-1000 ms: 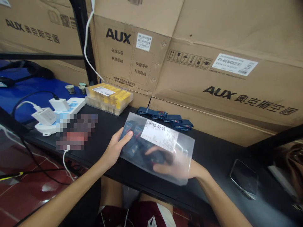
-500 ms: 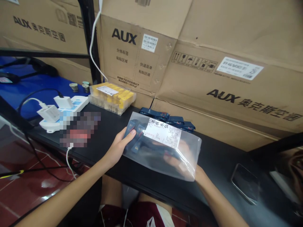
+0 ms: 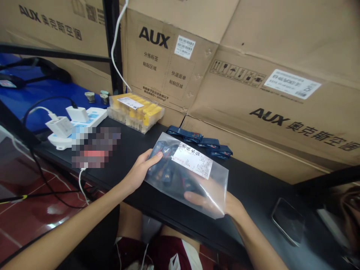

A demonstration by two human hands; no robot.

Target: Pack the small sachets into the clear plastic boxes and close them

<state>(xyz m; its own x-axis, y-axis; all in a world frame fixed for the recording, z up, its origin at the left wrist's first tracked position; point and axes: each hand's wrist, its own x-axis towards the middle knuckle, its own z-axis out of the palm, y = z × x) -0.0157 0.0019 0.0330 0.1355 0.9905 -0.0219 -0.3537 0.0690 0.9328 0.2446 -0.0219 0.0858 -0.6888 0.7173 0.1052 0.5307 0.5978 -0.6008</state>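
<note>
A clear plastic bag (image 3: 209, 197) with a white printed label is tilted over the black shelf. At its left edge, my left hand (image 3: 140, 168) pinches it, thumb on top. Several dark blue packets (image 3: 165, 168) show through the plastic near that thumb. From the right, my right hand (image 3: 206, 195) reaches inside through the bag's open end, blurred by the film. Its fingers are closed on a dark blue packet (image 3: 189, 183), partly hidden by glare and the label. More dark blue packets (image 3: 209, 143) lie in a row behind the bag.
Large cardboard boxes (image 3: 157, 71) wall the back. A clear box of yellow packets (image 3: 137, 112) stands behind left, near a white power strip (image 3: 95, 116) with chargers and cables. A phone (image 3: 288, 221) lies at right on the black shelf (image 3: 253, 187).
My right hand has pushed further left into the bag, with a dark blue packet. The bag's right end has shifted left. My left hand keeps its hold.
</note>
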